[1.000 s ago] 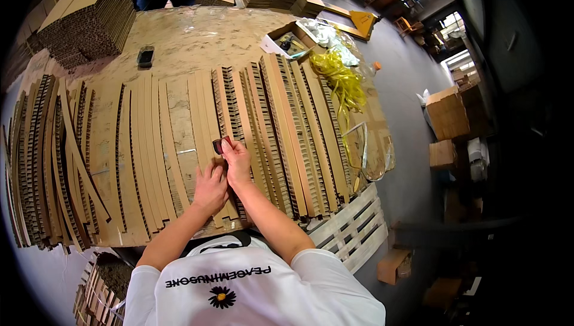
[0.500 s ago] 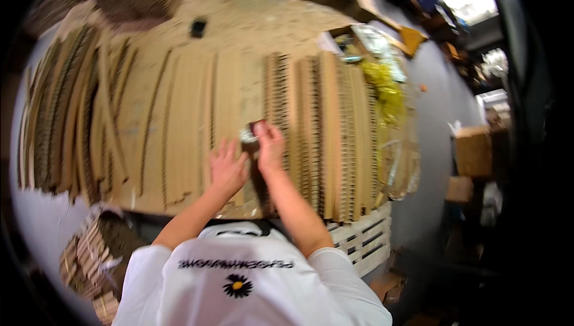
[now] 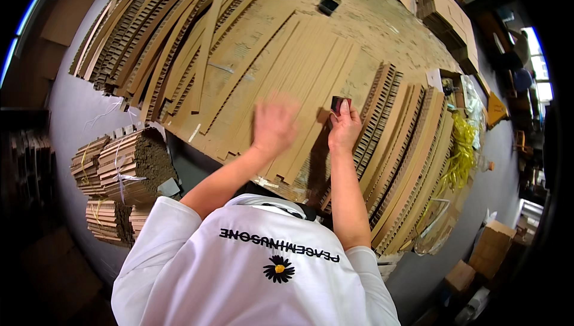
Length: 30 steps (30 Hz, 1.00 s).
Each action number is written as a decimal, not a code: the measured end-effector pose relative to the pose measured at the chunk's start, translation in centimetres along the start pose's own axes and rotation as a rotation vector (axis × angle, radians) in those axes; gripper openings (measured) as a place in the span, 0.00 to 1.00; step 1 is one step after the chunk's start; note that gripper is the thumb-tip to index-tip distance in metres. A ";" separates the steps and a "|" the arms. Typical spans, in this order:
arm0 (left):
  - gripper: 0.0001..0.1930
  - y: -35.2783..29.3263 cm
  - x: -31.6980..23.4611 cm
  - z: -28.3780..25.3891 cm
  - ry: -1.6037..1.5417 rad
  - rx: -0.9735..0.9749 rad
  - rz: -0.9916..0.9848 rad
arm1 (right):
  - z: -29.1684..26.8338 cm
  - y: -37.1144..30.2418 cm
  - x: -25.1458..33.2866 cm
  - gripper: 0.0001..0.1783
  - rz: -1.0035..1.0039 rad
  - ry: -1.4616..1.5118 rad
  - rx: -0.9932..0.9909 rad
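Note:
My right hand (image 3: 345,130) is closed on a small dark block with a reddish side (image 3: 338,105), pinched at its fingertips above the table. My left hand (image 3: 275,124) is smeared by motion, so its fingers cannot be read. It is over a row of flat cardboard strips (image 3: 311,66) lying side by side on the table. Right of my right hand stand cardboard strips with honeycomb edges (image 3: 400,141), set close together. More such strips (image 3: 161,33) lie in a thick group at the far left, one strip slanting across them.
A small black container (image 3: 327,5) sits on the worn tabletop (image 3: 376,33) toward the back. Yellow plastic twine (image 3: 459,152) and an open box of odds and ends (image 3: 452,87) lie at the right edge. Tied cardboard bundles (image 3: 122,170) are stacked on the floor at left.
The whole view has swung, shifting the table's contents. My left hand has moved away from my right, leaving a wider gap. A pale thing beside the right fingertips no longer shows there.

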<state>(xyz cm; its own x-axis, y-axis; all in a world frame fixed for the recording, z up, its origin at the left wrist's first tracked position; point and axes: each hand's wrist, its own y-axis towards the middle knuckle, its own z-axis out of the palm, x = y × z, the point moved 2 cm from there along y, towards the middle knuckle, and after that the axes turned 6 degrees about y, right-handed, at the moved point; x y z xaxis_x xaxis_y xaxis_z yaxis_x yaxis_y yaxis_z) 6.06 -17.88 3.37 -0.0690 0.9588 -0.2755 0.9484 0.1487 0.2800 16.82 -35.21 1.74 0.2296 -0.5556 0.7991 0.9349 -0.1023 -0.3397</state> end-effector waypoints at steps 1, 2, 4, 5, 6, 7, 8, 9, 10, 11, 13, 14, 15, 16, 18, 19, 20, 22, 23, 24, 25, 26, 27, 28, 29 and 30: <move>0.29 1.0 2.9 0.0 0.042 -0.135 -0.122 | 0.4 -0.1 -0.1 0.07 -0.009 0.030 -0.002; 0.31 1.8 6.2 0.2 0.091 -0.270 -0.244 | 0.8 -0.2 -0.3 0.07 -0.014 0.064 -0.003; 0.30 3.3 11.4 0.6 0.125 -0.245 -0.380 | 0.2 0.3 -0.8 0.09 -0.013 -0.012 0.073; 0.29 4.1 12.8 0.9 0.068 -0.142 -0.427 | 0.4 0.3 -0.9 0.09 -0.015 -0.021 0.075; 0.28 4.7 14.1 1.2 0.009 -0.039 -0.472 | 0.7 0.2 -1.0 0.09 -0.019 -0.029 0.077; 0.28 5.0 15.0 1.7 -0.055 0.066 -0.510 | 1.2 0.2 -1.5 0.09 -0.032 -0.012 0.107; 0.28 5.3 15.5 2.1 -0.082 0.090 -0.518 | 2.0 0.0 -1.7 0.08 -0.049 0.000 0.132; 0.27 5.5 16.2 2.3 -0.107 0.113 -0.524 | 2.9 -0.6 -2.1 0.09 -0.069 -0.046 0.114; 0.27 5.1 16.9 2.6 -0.130 0.138 -0.538 | 4.1 -1.6 -2.7 0.09 0.094 0.008 0.105; 0.27 4.9 16.5 2.8 -0.133 0.117 -0.567 | 4.4 -2.1 -3.5 0.09 0.097 -0.025 0.121; 0.26 4.8 16.6 2.5 -0.124 0.063 -0.630 | 5.2 -3.3 -4.9 0.09 0.066 -0.121 0.181; 0.26 4.8 16.9 2.2 -0.071 0.073 -0.621 | 5.4 -3.7 -5.6 0.09 0.037 -0.182 0.228; 0.27 4.8 17.1 2.0 -0.017 0.081 -0.613 | 5.3 -3.8 -6.1 0.09 0.101 -0.128 0.209; 0.27 4.5 17.7 1.6 0.046 0.092 -0.605 | 5.6 -4.4 -6.7 0.09 0.130 -0.152 0.217; 0.28 4.4 18.2 1.2 0.106 0.068 -0.587 | 6.2 -5.4 -7.4 0.10 0.168 -0.219 0.235; 0.28 4.5 18.0 1.2 0.120 0.057 -0.574 | 6.4 -5.5 -7.3 0.10 0.168 -0.226 0.267; 0.28 4.4 17.7 1.2 0.123 0.055 -0.580 | 6.4 -5.5 -7.0 0.11 0.162 -0.240 0.296; 0.28 4.1 17.3 0.8 0.119 0.045 -0.593 | 6.4 -4.9 -5.8 0.10 0.223 -0.289 0.343; 0.28 3.8 17.6 0.5 0.091 -0.030 -0.558 | 6.5 -4.2 -5.0 0.10 0.235 -0.319 0.343; 0.28 3.4 18.1 0.1 0.066 -0.108 -0.529 | 6.7 -3.2 -3.9 0.10 0.251 -0.350 0.346; 0.28 2.5 18.0 -0.3 0.039 -0.179 -0.507 | 6.7 -2.0 -2.6 0.11 0.271 -0.389 0.344; 0.27 1.5 17.8 -1.2 -0.034 -0.209 -0.486 | 6.9 -0.1 -0.8 0.12 0.160 -0.516 0.355; 0.27 0.3 17.6 -2.6 -0.096 -0.235 -0.463 | 6.8 2.2 1.1 0.13 0.053 -0.633 0.367; 0.27 -1.1 17.5 -3.9 -0.146 -0.258 -0.436 | 6.3 5.5 2.5 0.16 -0.007 -0.640 0.342; 0.27 -3.2 17.5 -4.7 -0.118 -0.285 -0.477 | 6.2 8.4 3.8 0.17 -0.082 -0.584 0.331; 0.26 -5.8 17.7 -5.8 -0.066 -0.304 -0.518 | 7.9 10.3 4.3 0.16 -0.095 -0.522 0.336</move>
<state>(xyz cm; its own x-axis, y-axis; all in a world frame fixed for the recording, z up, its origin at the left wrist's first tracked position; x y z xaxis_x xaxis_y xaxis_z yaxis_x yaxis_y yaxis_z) -2.44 -0.35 2.22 -0.4695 0.7276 -0.5001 0.6647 0.6641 0.3422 29.59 -32.14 5.58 0.1634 -0.0725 0.9839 0.9723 0.1805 -0.1482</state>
